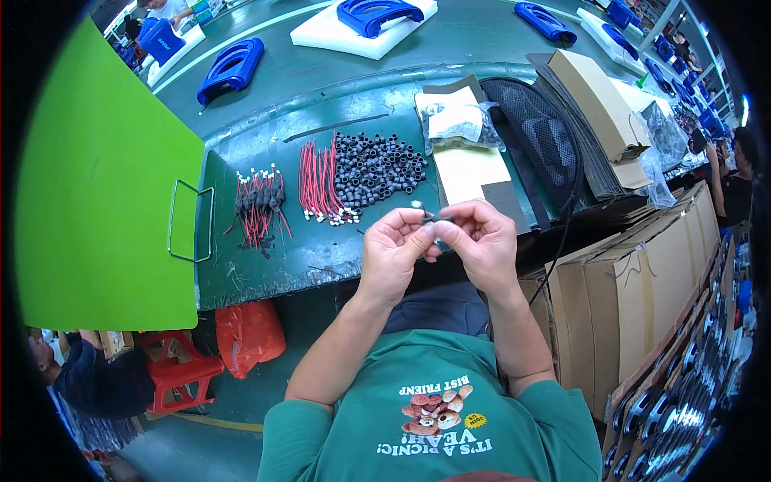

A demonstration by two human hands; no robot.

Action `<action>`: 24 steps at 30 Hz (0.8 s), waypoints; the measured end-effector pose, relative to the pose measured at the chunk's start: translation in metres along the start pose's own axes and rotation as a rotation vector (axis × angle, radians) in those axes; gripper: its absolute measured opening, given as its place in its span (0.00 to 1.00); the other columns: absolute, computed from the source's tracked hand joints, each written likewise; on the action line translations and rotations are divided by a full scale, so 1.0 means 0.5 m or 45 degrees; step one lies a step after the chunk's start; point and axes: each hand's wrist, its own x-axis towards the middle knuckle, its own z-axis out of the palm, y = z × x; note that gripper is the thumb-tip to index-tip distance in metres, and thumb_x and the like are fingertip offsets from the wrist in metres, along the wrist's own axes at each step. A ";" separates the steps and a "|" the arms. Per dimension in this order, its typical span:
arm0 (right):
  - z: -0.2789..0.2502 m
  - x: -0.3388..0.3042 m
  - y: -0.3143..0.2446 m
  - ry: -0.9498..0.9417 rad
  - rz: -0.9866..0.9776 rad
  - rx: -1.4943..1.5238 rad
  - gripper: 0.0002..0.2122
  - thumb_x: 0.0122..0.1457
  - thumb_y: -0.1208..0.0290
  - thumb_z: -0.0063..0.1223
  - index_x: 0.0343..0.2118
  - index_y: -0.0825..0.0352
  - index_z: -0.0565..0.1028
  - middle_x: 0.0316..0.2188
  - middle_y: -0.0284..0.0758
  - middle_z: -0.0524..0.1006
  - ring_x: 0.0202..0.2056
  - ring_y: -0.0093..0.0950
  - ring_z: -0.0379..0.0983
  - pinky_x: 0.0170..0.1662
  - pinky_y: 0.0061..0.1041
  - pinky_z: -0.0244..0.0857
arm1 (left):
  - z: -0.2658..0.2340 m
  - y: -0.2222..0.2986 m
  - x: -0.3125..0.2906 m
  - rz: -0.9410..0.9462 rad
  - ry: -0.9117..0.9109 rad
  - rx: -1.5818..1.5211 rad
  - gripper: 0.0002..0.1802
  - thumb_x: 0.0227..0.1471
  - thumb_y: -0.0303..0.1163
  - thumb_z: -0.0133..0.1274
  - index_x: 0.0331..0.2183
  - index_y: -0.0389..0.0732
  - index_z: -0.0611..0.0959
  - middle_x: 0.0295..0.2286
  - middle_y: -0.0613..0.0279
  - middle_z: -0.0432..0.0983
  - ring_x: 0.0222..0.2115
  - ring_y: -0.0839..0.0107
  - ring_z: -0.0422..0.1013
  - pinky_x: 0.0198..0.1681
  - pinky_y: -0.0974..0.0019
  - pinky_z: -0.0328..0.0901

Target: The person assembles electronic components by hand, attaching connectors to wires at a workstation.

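Note:
Just off the bench's front edge, my left hand (390, 251) and my right hand (485, 243) meet. Fingers and thumbs of both are closed on a small dark piece (436, 218) with a pale end; the fingers cover most of it, so its exact kind is unclear. Left of my hands on the bench lies a heap of short black rings or sleeves (379, 170). Beside the heap, red wires (316, 178) with white connectors lie side by side. Farther left sits a bunch of red wires with black lumps (259, 201) along them and white connectors at the far end.
A plastic bag (459, 122) lies on cardboard sheets right of the rings, beside a black mesh bag (534, 120). Large cartons (642, 297) stand at my right. A green panel (104, 177) borders the bench's left. Blue plastic housings (230, 68) rest on the line beyond.

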 end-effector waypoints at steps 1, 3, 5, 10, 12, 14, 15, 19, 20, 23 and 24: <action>-0.001 0.002 0.005 -0.023 -0.057 -0.022 0.06 0.45 0.77 0.58 0.27 0.71 0.74 0.22 0.27 0.68 0.18 0.10 0.58 0.21 0.09 0.53 | 0.002 0.002 -0.001 -0.002 0.001 0.000 0.06 0.49 0.25 0.50 0.31 0.34 0.73 0.23 0.63 0.72 0.20 0.79 0.69 0.23 0.77 0.66; 0.004 0.000 0.003 0.019 -0.084 -0.008 0.03 0.45 0.78 0.58 0.23 0.69 0.74 0.22 0.27 0.68 0.18 0.11 0.57 0.20 0.10 0.51 | 0.011 0.007 -0.003 -0.039 0.037 -0.110 0.07 0.47 0.25 0.51 0.32 0.34 0.73 0.23 0.64 0.72 0.19 0.79 0.68 0.22 0.77 0.66; 0.009 -0.002 0.003 0.062 -0.138 0.038 0.03 0.45 0.78 0.57 0.24 0.69 0.74 0.21 0.27 0.68 0.18 0.11 0.57 0.19 0.11 0.51 | 0.016 0.005 -0.003 -0.022 0.050 -0.150 0.07 0.47 0.25 0.52 0.31 0.34 0.73 0.23 0.64 0.72 0.18 0.79 0.68 0.21 0.78 0.65; 0.007 -0.002 0.005 0.108 -0.214 0.033 0.03 0.45 0.79 0.58 0.23 0.69 0.75 0.22 0.27 0.68 0.20 0.12 0.58 0.20 0.10 0.51 | 0.003 0.006 -0.005 0.008 0.025 -0.125 0.06 0.48 0.26 0.50 0.30 0.35 0.73 0.23 0.65 0.72 0.17 0.80 0.66 0.19 0.79 0.63; 0.007 -0.005 0.004 0.099 -0.209 0.030 0.03 0.44 0.79 0.58 0.24 0.69 0.75 0.23 0.28 0.67 0.20 0.12 0.58 0.20 0.10 0.51 | -0.007 0.005 -0.007 0.016 0.028 0.004 0.06 0.48 0.26 0.51 0.30 0.34 0.73 0.22 0.65 0.72 0.16 0.81 0.66 0.19 0.80 0.62; 0.009 -0.004 0.007 0.088 -0.225 0.002 0.03 0.44 0.79 0.58 0.24 0.69 0.76 0.24 0.28 0.67 0.21 0.12 0.58 0.21 0.10 0.51 | 0.000 0.008 -0.011 0.009 0.037 -0.017 0.07 0.47 0.25 0.52 0.30 0.34 0.73 0.22 0.65 0.72 0.16 0.82 0.65 0.18 0.81 0.62; 0.010 -0.004 0.007 0.089 -0.226 0.000 0.03 0.44 0.79 0.58 0.24 0.69 0.76 0.24 0.28 0.67 0.21 0.12 0.58 0.21 0.10 0.51 | 0.003 0.008 -0.012 0.002 0.047 -0.038 0.07 0.46 0.25 0.53 0.30 0.34 0.73 0.21 0.65 0.72 0.16 0.82 0.65 0.18 0.81 0.61; 0.015 -0.002 0.004 0.088 -0.204 0.041 0.03 0.44 0.80 0.58 0.24 0.69 0.76 0.23 0.29 0.68 0.22 0.14 0.61 0.22 0.11 0.53 | 0.008 0.003 -0.015 0.065 0.012 -0.023 0.07 0.46 0.24 0.52 0.30 0.34 0.73 0.21 0.65 0.71 0.15 0.83 0.65 0.18 0.82 0.61; 0.017 -0.002 0.003 0.084 -0.219 0.067 0.03 0.44 0.80 0.57 0.24 0.70 0.76 0.22 0.29 0.69 0.22 0.14 0.62 0.22 0.12 0.54 | 0.009 0.005 -0.019 0.084 0.011 0.031 0.06 0.47 0.25 0.51 0.30 0.33 0.74 0.21 0.65 0.71 0.15 0.83 0.65 0.18 0.81 0.62; 0.012 -0.002 0.000 0.052 -0.201 0.050 0.03 0.45 0.80 0.57 0.24 0.70 0.76 0.22 0.31 0.70 0.23 0.15 0.63 0.22 0.12 0.55 | 0.008 0.014 -0.026 0.103 0.010 0.161 0.06 0.49 0.25 0.49 0.30 0.32 0.74 0.20 0.64 0.71 0.15 0.83 0.65 0.18 0.81 0.62; 0.012 -0.002 0.001 0.053 -0.202 0.049 0.03 0.45 0.80 0.57 0.24 0.70 0.76 0.22 0.31 0.70 0.23 0.15 0.63 0.22 0.12 0.55 | 0.007 0.016 -0.027 0.106 0.012 0.240 0.06 0.50 0.25 0.48 0.30 0.32 0.75 0.20 0.64 0.71 0.15 0.83 0.65 0.18 0.80 0.62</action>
